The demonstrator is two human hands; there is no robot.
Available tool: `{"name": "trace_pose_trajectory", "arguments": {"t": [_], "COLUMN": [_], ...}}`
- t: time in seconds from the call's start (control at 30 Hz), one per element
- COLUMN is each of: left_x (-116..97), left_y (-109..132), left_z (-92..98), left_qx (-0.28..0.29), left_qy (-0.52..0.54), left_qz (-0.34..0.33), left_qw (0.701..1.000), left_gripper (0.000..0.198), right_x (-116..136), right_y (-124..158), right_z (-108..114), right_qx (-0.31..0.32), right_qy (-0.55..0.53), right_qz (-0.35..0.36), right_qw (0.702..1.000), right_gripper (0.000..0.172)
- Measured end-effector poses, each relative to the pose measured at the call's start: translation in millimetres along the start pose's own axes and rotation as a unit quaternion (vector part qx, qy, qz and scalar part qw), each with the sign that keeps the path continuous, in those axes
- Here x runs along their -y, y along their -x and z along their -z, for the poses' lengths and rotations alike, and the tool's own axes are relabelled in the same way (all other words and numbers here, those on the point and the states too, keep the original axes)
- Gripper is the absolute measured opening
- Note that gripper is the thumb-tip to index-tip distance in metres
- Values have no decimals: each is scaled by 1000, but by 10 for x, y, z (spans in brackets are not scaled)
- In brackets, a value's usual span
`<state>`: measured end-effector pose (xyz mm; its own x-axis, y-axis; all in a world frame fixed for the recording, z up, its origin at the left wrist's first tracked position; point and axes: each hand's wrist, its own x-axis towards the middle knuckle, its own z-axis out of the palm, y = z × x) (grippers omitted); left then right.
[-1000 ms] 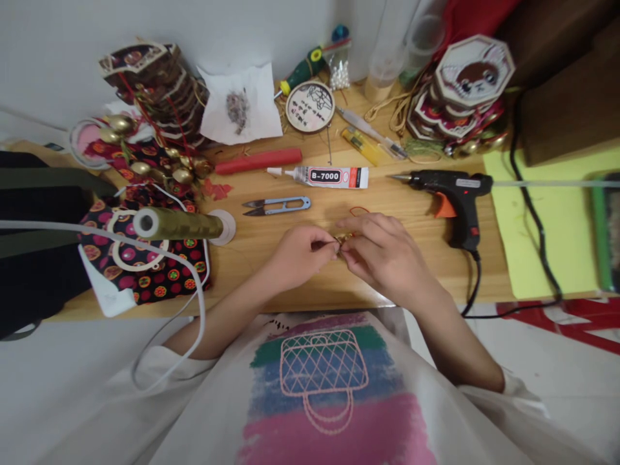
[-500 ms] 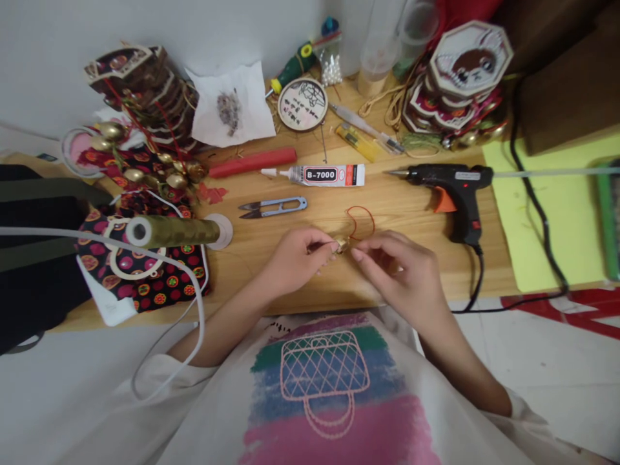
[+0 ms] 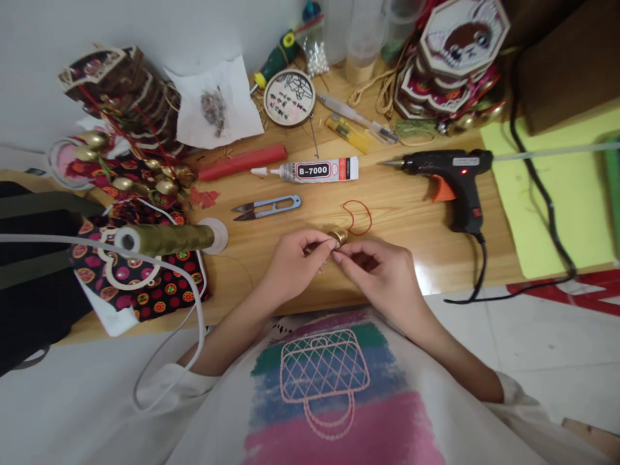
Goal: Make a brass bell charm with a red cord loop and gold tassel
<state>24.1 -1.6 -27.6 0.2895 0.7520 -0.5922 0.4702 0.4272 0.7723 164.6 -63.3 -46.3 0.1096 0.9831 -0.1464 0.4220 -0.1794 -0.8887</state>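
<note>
My left hand (image 3: 296, 263) pinches a small gold bell (image 3: 338, 236) over the wooden table (image 3: 397, 206). A thin red cord (image 3: 357, 216) loops away from the bell onto the table. My right hand (image 3: 382, 271) is closed in a pinch right beside the bell, fingertips meeting those of the left; what it holds is too small to make out.
Thread snips (image 3: 266, 207), a B-7000 glue tube (image 3: 310, 170) and a red cutter (image 3: 242, 163) lie beyond the hands. A black hot glue gun (image 3: 453, 179) stands to the right, its cable running off the front edge. A gold thread spool (image 3: 165, 237) and patterned fabric pieces (image 3: 140, 284) are at the left.
My right hand has drawn back toward me, uncovering the bell and the red cord loop. The head view has shifted, so the table things sit slightly higher and left.
</note>
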Motion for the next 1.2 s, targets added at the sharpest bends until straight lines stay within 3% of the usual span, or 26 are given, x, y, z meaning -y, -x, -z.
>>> {"name": "trace_pose_trajectory", "arguments": {"t": [0.67,0.97,1.2], "left_x": [30,-34,-66], "left_y": [8,16,53], "left_z": [-20,-60,-76], "left_qx": [16,2,-31], "left_qy": [114,188,125], "left_qz": [-9,-16,-45], "left_qw": [993,982,991], "left_gripper": [16,16,14], "right_x": [-17,80,88], "right_y": [-14,0,12], "right_z": [23,104,87], "right_qx": [3,-25,3], "right_qy": [-104,-29,-201], "right_qz": [-17,54,-97], "right_qw": [994,998,975], "right_gripper": [8,7,13]}}
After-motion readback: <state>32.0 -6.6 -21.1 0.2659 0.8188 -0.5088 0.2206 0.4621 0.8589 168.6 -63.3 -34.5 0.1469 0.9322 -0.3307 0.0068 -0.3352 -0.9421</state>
